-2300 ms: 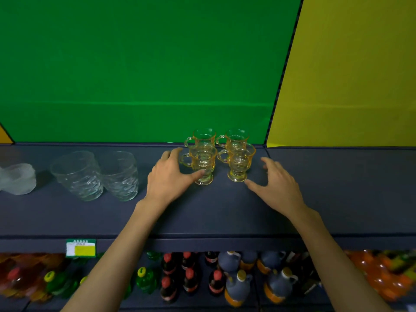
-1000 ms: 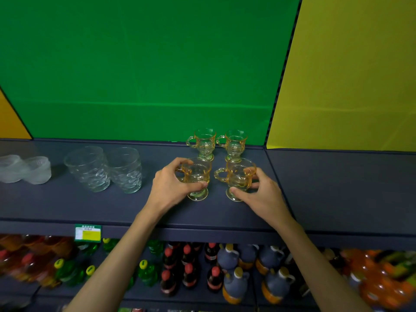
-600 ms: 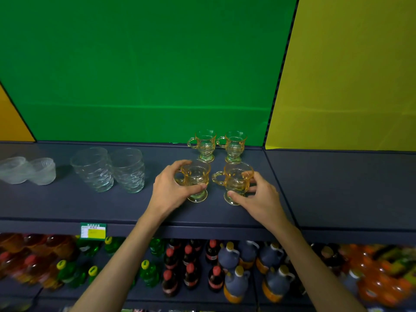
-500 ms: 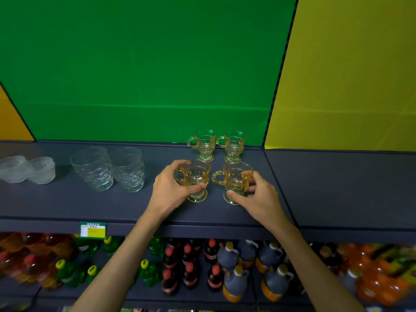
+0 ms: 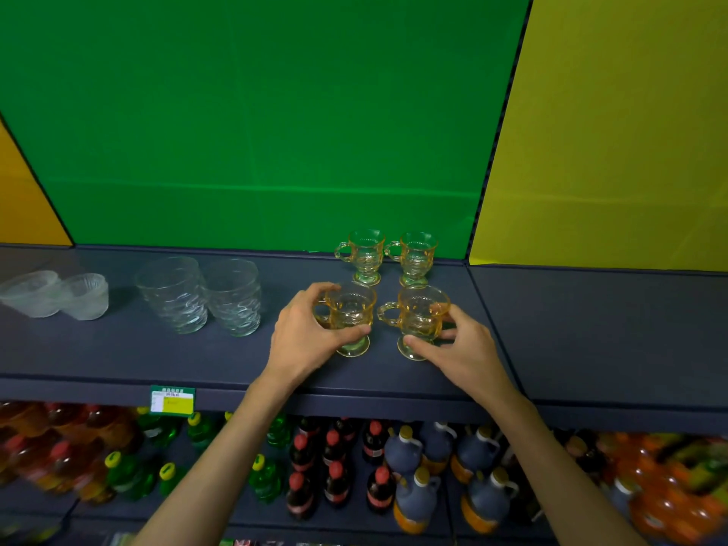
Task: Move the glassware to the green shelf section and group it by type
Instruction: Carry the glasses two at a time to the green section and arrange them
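Two amber footed mugs stand on the green section's shelf (image 5: 118, 348); the left hand (image 5: 303, 336) grasps the front-left mug (image 5: 348, 315), the right hand (image 5: 465, 348) the front-right mug (image 5: 419, 319). Best to slide them straight back beside the rear pair (image 5: 388, 254), handles aligned, bases flat.
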Motion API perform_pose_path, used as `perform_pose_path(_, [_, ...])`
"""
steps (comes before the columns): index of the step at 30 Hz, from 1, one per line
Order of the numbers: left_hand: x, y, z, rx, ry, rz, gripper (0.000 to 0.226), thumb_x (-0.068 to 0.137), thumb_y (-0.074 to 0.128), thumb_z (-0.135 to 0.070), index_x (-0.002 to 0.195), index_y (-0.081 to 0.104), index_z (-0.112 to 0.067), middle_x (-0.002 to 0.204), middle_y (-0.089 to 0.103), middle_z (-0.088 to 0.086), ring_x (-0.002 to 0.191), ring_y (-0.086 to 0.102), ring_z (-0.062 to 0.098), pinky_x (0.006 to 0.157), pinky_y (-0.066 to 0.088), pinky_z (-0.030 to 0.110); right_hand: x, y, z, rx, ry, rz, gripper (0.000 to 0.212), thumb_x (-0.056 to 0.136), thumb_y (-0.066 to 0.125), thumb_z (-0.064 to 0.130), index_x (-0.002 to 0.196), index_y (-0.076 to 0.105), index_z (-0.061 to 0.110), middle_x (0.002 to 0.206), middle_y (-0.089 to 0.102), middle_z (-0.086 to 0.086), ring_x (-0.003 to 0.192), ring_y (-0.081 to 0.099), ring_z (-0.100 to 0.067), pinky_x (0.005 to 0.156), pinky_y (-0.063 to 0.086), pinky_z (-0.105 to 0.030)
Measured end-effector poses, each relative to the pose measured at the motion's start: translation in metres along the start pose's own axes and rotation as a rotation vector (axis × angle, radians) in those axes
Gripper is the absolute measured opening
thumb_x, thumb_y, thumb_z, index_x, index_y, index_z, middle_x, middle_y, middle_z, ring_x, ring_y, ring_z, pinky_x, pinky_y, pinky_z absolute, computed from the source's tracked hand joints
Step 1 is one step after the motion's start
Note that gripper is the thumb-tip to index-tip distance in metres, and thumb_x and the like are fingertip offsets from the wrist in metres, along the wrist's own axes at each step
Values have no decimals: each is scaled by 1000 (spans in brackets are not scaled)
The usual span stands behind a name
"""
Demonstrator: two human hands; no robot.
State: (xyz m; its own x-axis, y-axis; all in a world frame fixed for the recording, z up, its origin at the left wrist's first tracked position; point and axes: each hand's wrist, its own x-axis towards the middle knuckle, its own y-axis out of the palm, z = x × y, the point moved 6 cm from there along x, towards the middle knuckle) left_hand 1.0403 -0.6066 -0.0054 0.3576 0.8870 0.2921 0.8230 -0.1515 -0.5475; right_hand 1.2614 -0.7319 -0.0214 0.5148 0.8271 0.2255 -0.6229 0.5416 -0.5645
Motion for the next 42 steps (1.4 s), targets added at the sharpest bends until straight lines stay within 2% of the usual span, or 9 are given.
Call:
perform_pose_path(4, [4, -7, -7, 17, 28, -12, 78, 61, 66, -84, 125, 61, -40, 121, 65, -15, 115, 62, 8, 99, 53, 43, 1, -7, 7, 31, -24, 4, 51, 72, 79, 61, 114, 64, 37, 106, 72, 21, 93, 67, 5, 84, 57, -28])
perform_pose_path(8, [14, -14, -16, 44, 75, 11, 77, 72, 50, -90, 130, 61, -40, 127, 65, -10, 113, 66, 11, 99, 54, 48, 6, -19, 17, 47, -58, -20, 50, 84, 68, 60, 125, 62, 31, 118, 66, 17, 96, 65, 5, 75, 48, -14])
perform_pose_path(11, [24, -21, -25, 133, 98, 20, 81, 74, 42, -90, 133, 62, -38, 133, 65, -6, 111, 67, 15, 97, 54, 48, 14, -28, 22, 69, -82, -56, 56, 86, 63, 61, 130, 61, 25, 124, 64, 13, 98, 65, 2, 81, 51, -21])
perform_pose_path(14, [39, -26, -36, 300, 121, 27, 84, 75, 36, -90, 138, 59, -38, 139, 62, -5, 120, 64, 22, 98, 53, 47, 25, -34, 28, 35, -109, -78, 51, 89, 62, 57, 130, 62, 25, 125, 63, 12, 100, 66, -3, 87, 54, -29])
perform_pose_path(18, [61, -28, -49, 514, 127, 71, 84, 78, 40, -81, 147, 52, -35, 147, 57, 0, 130, 57, 31, 99, 49, 46, 49, -44, 30, -59, -129, -111, 46, 91, 65, 51, 129, 62, 24, 128, 63, 9, 100, 66, -6, 91, 55, -38])
perform_pose_path(21, [78, -26, -53, 612, 136, 99, 86, 79, 42, -81, 151, 48, -34, 151, 54, 3, 132, 57, 34, 101, 48, 46, 69, -51, 29, -128, -131, -129, 46, 90, 66, 50, 128, 61, 25, 125, 64, 9, 98, 66, -7, 89, 52, -34])
perform_pose_path(24, [96, -18, -50, 661, 143, 131, 78, 87, 52, -76, 153, 46, -33, 152, 53, 7, 133, 55, 35, 102, 48, 46, 86, -51, 29, -212, -136, -115, 49, 89, 67, 50, 131, 59, 24, 126, 63, 7, 99, 66, -10, 90, 51, -35])
perform_pose_path(35, [148, 14, -30, 677, 106, 221, 83, 84, 63, -71, 154, 43, -31, 153, 53, 5, 134, 55, 33, 105, 47, 47, 137, -33, 8, -415, -93, -33, 68, 85, 69, 56, 141, 51, 21, 136, 59, 1, 109, 63, -17, 94, 53, -43])
perform_pose_path(42, [173, 35, -7, 526, 17, 297, 91, 74, 76, -71, 151, 48, -31, 146, 61, 3, 129, 60, 30, 106, 49, 43, 158, -17, -2, -338, -52, 39, 81, 81, 74, 57, 146, 46, 19, 137, 60, 2, 115, 62, -17, 98, 51, -41])
